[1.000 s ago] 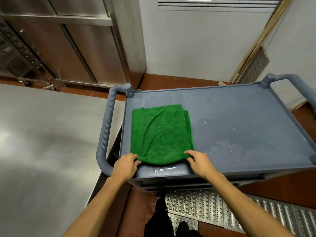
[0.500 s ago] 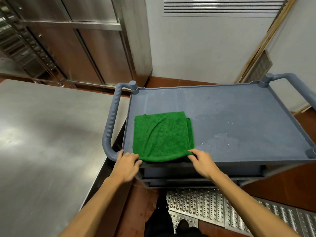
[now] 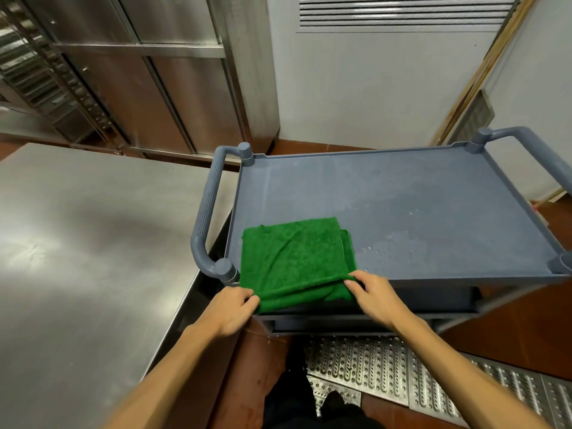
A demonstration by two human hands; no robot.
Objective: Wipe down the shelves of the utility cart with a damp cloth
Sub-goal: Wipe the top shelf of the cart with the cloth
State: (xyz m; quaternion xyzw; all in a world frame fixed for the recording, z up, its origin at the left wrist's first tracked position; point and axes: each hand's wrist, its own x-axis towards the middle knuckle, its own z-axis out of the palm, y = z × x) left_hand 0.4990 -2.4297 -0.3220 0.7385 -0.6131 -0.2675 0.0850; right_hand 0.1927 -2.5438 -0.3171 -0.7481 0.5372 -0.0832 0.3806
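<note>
While the cloth lies on the cart, left hand (image 3: 230, 308): fingers curled, pinching the cloth's corner at the cart's front edge, by the handle post.
right hand (image 3: 374, 297): thumb on top, fingers tucked under, pinching the cloth's other front corner at the same cart edge.
hands overall: both closed on the cloth, apart from each other, forearms bare.
cloth (image 3: 294, 258): green, folded roughly square, creased; on the cart's top shelf at its front corner, with its front hem hanging over the cart edge between the hands.
top shelf (image 3: 402, 205): grey-blue plastic with a raised rim; the cart's uppermost level.
water drops (image 3: 387, 243): small wet patch on the top shelf, just beside the cloth, toward the cart's middle.
lower shelf (image 3: 433, 300): only its front edge shows under the cart's top.
cart handle (image 3: 207, 212): ribbed grey loop on the cart end beside the cloth.
second handle (image 3: 538, 150): on the opposite cart end, partly cut off.
surface (image 3: 93, 243): bare stainless steel, just beside the cart's handle end.
floor grate (image 3: 387, 373): perforated metal, below the cart's front.
steel cabinet (image 3: 170, 88): behind the cart, past the surface.
wall vent (image 3: 402, 13): on the wall above the cart's back.
</note>
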